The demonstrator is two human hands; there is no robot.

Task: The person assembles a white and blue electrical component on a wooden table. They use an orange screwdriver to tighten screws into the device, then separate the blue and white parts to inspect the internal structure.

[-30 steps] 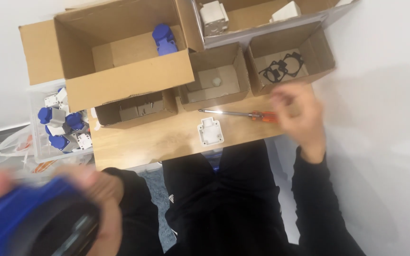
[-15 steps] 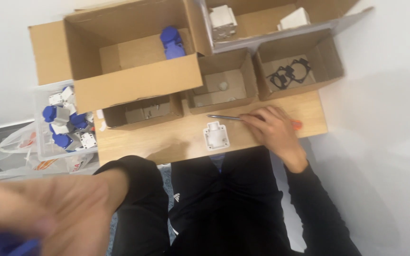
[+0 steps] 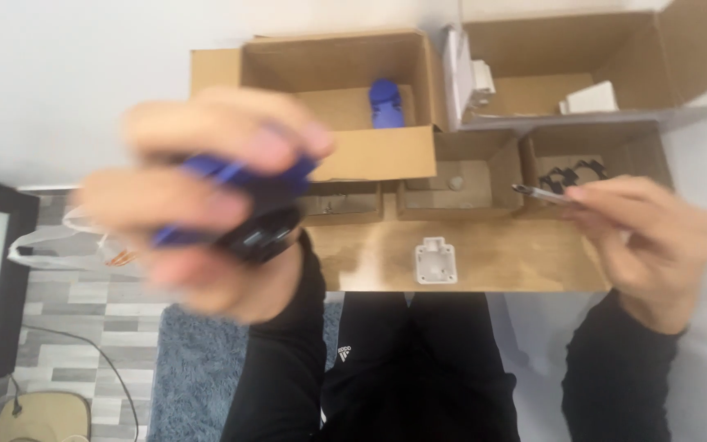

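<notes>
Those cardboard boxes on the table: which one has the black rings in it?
The small open box at the far right of the front row, just beyond the right hand, holds the black rings. The small box beside it holds only a small grey piece.

Blurred blue-and-black part (image 3: 239,209) held up; slim screwdriver (image 3: 546,194) level

One head-worn camera looked steeply down over the lap at the wooden table (image 3: 493,266), hands close beneath it
</notes>
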